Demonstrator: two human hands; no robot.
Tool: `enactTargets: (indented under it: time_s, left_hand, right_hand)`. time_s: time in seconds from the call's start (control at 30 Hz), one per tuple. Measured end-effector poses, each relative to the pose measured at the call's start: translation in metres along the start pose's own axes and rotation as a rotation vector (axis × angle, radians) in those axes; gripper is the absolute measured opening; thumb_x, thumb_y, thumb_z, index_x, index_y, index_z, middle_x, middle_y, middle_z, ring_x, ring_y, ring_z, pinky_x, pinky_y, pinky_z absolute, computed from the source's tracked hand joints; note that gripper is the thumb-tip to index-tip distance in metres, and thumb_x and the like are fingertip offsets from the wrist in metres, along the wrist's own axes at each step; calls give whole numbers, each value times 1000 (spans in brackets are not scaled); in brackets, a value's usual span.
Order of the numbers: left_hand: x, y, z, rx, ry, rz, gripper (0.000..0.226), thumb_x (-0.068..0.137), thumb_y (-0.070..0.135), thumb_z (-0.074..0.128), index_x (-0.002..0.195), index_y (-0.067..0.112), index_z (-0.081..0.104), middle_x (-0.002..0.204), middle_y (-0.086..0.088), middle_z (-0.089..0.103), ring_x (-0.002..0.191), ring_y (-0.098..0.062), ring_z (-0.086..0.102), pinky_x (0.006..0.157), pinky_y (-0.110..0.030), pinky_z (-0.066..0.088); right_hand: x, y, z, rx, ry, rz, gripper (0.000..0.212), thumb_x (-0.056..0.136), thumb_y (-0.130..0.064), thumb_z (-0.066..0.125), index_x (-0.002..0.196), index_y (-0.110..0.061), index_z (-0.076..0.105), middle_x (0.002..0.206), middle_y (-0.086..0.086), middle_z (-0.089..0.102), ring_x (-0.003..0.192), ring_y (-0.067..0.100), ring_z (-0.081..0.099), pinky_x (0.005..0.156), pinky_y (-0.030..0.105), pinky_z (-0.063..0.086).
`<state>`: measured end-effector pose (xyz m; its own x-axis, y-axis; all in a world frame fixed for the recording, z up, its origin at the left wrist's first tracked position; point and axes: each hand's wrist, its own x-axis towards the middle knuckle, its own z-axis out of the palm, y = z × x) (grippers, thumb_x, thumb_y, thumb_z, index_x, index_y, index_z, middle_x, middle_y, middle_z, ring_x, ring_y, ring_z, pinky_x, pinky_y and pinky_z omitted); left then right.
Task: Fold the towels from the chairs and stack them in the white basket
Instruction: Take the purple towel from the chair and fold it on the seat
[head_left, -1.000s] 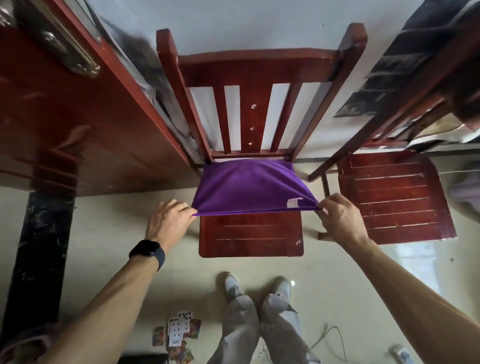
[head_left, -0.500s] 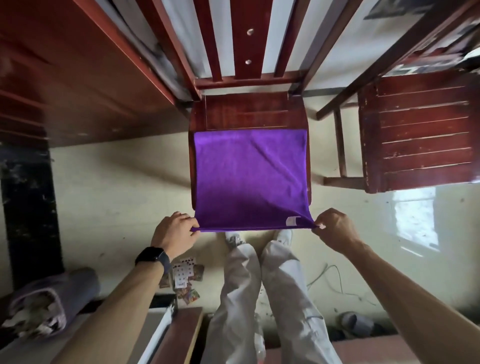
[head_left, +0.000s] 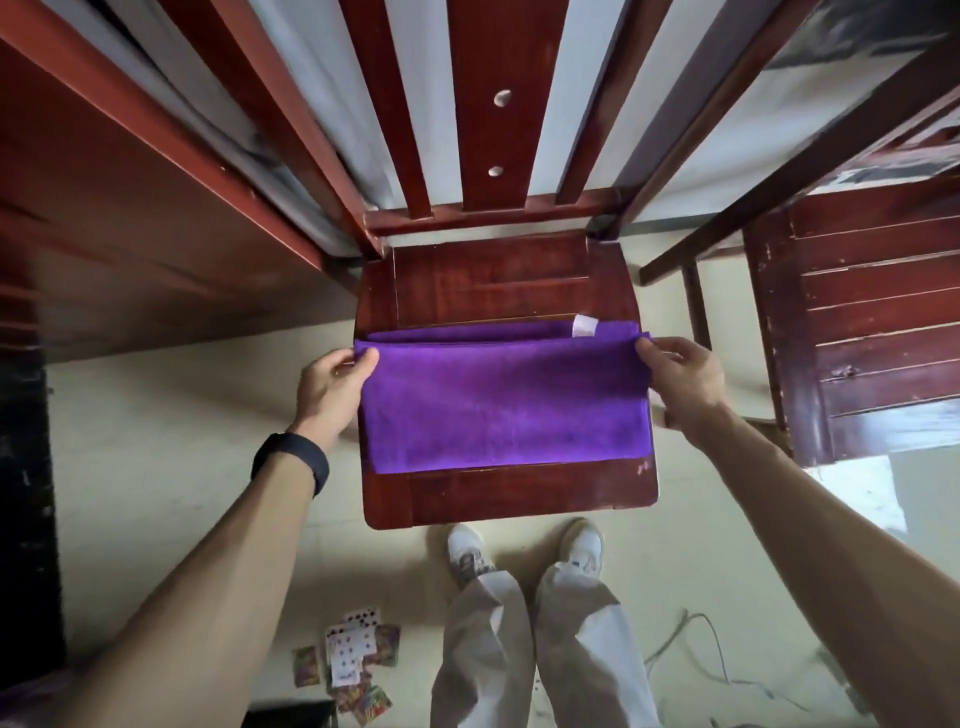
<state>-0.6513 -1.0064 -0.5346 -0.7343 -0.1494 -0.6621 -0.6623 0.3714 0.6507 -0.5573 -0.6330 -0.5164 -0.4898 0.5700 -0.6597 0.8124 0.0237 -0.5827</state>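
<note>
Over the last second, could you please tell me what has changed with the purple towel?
The left hand and right hand drew the purple towel flat toward the person, then carried its near edge away, folding it in half on the chair seat. Its white label now lies at the far edge. Both still pinch the corners.

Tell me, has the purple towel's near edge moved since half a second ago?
Yes. The left hand and right hand carried it from past the front of the chair seat toward the backrest, folding the purple towel in half.
</note>
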Motion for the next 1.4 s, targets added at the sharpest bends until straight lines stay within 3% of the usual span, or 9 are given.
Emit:
enactTargets:
  time_s: [0.1,0.37,0.5,0.63,1.03,1.1,1.23,1.3,1.4]
  left_hand:
    - [13,-6,12,46,72,18,37,77,52,73,91,18,72,81,3,68,80,-17,61,81,-37,52]
    - [29,0,28,100,188,65,17,95,36,62,93,19,65,81,4,63,84,-19,57,74,-26,39]
    - [32,4,37,188,238,33,29,98,37,56,109,12,65,95,-3,62,89,-22,53,76,-25,36]
    - [38,3,40,259,281,4,33,97,41,53,109,13,66,107,-12,69,101,-33,60,82,-33,44]
    - [12,7,51,622,369,162,28,99,40,44,114,17,50,111,-16,64,99,-42,60,69,-39,38]
    - [4,-2,52,681,437,294,38,96,41,49,124,15,51,121,-17,57,106,-41,55,74,-45,43]
    - [-24,-26,77,928,378,676,55,95,44,48,142,15,49,148,-15,43,128,-37,46,103,-50,38]
    - [-28,-36,96,999,246,716,62,97,49,43,152,21,38,161,-11,26,146,-36,28,116,-55,22]
    - [-13,-50,105,1028,215,598,67,96,55,39,157,32,23,166,-6,10,152,-36,9,118,-62,13]
  right_hand:
    - [12,4,17,-93,134,-67,24,92,-40,64,104,-20,70,101,4,74,88,22,68,84,39,56]
    - [17,-2,33,-216,219,-160,26,102,-33,46,114,-15,61,101,2,66,91,23,55,81,27,36]
    - [22,-3,39,-282,205,-120,28,103,-33,41,118,-15,56,108,11,69,104,35,59,85,32,38]
    - [27,-2,46,-330,225,-117,28,102,-34,40,115,-15,57,106,16,70,104,40,61,89,40,44]
    - [26,7,48,-530,326,-136,35,99,-53,42,118,-26,51,124,9,55,109,42,58,91,50,42]
    - [23,11,49,-494,386,-218,45,96,-54,46,126,-20,51,129,11,54,115,41,53,94,50,41]
    - [-16,27,79,-665,434,-716,47,96,-44,54,132,-14,56,145,9,49,128,34,47,100,47,39]
    - [-28,39,101,-778,340,-838,52,96,-43,54,139,-15,55,152,7,46,141,29,41,112,50,33]
    - [-15,48,107,-907,223,-754,61,99,-51,44,153,-22,40,163,4,32,153,23,21,119,59,19]
